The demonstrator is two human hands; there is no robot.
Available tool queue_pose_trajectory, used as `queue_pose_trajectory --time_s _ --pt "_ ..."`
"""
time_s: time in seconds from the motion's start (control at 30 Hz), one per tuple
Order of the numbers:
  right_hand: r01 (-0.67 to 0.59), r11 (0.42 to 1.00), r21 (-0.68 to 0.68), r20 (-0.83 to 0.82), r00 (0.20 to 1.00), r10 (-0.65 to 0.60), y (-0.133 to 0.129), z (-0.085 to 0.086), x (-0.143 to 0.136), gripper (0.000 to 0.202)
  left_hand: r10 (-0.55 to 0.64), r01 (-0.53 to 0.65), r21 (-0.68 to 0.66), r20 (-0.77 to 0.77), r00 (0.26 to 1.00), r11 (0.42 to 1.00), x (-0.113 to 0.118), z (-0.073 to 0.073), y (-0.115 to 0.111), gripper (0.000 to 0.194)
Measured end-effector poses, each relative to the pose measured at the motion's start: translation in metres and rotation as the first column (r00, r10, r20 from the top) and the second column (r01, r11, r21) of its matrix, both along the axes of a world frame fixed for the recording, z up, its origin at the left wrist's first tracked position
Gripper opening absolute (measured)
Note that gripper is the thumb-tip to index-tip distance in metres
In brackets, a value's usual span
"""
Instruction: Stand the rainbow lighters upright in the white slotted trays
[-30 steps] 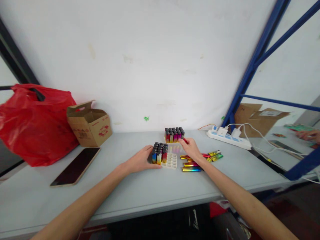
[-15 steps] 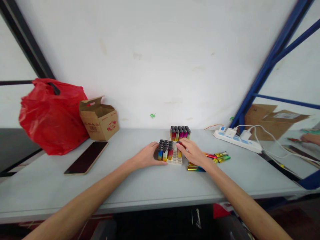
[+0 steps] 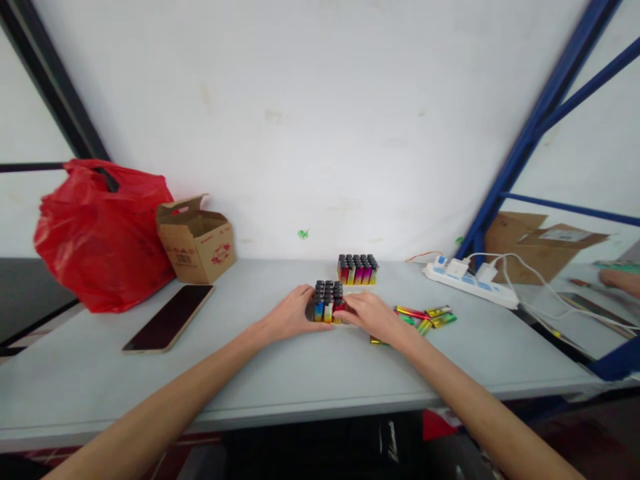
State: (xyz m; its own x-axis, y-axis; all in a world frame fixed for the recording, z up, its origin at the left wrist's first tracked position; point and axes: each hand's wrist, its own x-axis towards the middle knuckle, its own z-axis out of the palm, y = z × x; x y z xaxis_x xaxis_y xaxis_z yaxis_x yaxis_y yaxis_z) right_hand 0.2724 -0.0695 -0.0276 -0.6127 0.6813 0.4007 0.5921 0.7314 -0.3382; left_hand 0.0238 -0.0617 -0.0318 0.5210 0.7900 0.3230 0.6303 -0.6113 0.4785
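Note:
Upright lighters [image 3: 328,301] with black tops stand packed in rows in a white tray [image 3: 345,325] on the table. My left hand [image 3: 296,311] wraps round the left side of this group, its thumb along the front edge. On the right side, my right hand [image 3: 367,311] has its fingers closed at a red-and-yellow lighter [image 3: 339,308] in the front row, covering much of the tray. Loose shiny lighters [image 3: 411,312] lie beside and partly beneath my right forearm. Behind, a second block of upright lighters [image 3: 358,270] stands near the wall.
To the left are a phone [image 3: 170,319], an open cardboard box [image 3: 200,241] and a red plastic bag [image 3: 103,237]. A white power strip [image 3: 470,285] with plugs and cables sits at right, before a blue metal frame. Another person's hand [image 3: 621,279] shows at the far right.
My right hand has moved slightly left, from the tray's right-hand part to the front lighters, bringing the lighter it held in with it. My left hand stays round the tray.

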Motion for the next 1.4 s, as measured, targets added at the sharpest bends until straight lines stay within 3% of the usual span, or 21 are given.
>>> queue_pose_trajectory --time_s 0.13,0.23,0.3,0.43,0.53,0.77,0.9,1.07,1.23,1.3,1.4 --pt "0.063 0.998 -0.021 0.033 0.998 -0.062 0.005 0.011 0.013 0.055 0.009 -0.008 0.024 -0.053 0.999 1.0 -0.001 0.001 0.002 0.08" --pt "0.158 0.983 -0.089 -0.07 0.984 -0.165 0.01 0.026 0.053 0.056 0.005 -0.004 0.013 -0.074 0.997 1.0 -0.003 0.003 0.004 0.081" --pt "0.182 0.975 -0.126 -0.063 0.98 -0.191 0.014 0.032 0.087 0.045 0.012 -0.012 -0.002 -0.081 0.997 1.0 -0.006 0.003 0.006 0.082" --pt "0.283 0.939 -0.197 0.057 0.959 -0.277 0.02 0.023 0.142 0.034 -0.013 0.012 -0.014 -0.097 0.995 1.0 -0.014 0.002 0.013 0.084" --pt "0.365 0.913 -0.182 0.151 0.928 -0.341 0.022 0.013 0.156 0.029 -0.021 0.018 -0.026 -0.102 0.995 1.0 -0.019 0.001 0.018 0.085" --pt "0.376 0.911 -0.171 0.191 0.919 -0.344 0.016 0.019 0.151 0.039 -0.034 0.025 -0.077 -0.115 0.993 0.997 -0.02 0.004 0.018 0.083" --pt "0.392 0.909 -0.143 0.256 0.902 -0.348 0.014 0.019 0.15 0.031 -0.047 0.043 -0.044 -0.094 0.995 0.998 -0.02 0.004 0.016 0.081" --pt "0.393 0.892 -0.223 0.033 0.918 -0.396 0.031 0.031 0.129 0.04 -0.038 0.036 -0.021 -0.114 0.993 0.999 -0.02 0.003 0.016 0.082" --pt "0.296 0.941 -0.165 -0.224 0.918 -0.328 0.052 0.052 0.086 0.04 -0.011 0.01 -0.009 -0.141 0.99 1.0 -0.019 0.003 0.017 0.09" --pt "0.227 0.939 -0.257 -0.377 0.871 -0.314 0.056 0.049 0.068 0.042 -0.018 0.017 -0.004 -0.142 0.99 1.0 -0.019 0.003 0.017 0.089" --pt "0.159 0.897 -0.413 -0.515 0.771 -0.374 0.057 0.031 0.046 0.051 -0.023 0.022 -0.006 -0.14 0.99 1.0 -0.019 0.004 0.016 0.087"
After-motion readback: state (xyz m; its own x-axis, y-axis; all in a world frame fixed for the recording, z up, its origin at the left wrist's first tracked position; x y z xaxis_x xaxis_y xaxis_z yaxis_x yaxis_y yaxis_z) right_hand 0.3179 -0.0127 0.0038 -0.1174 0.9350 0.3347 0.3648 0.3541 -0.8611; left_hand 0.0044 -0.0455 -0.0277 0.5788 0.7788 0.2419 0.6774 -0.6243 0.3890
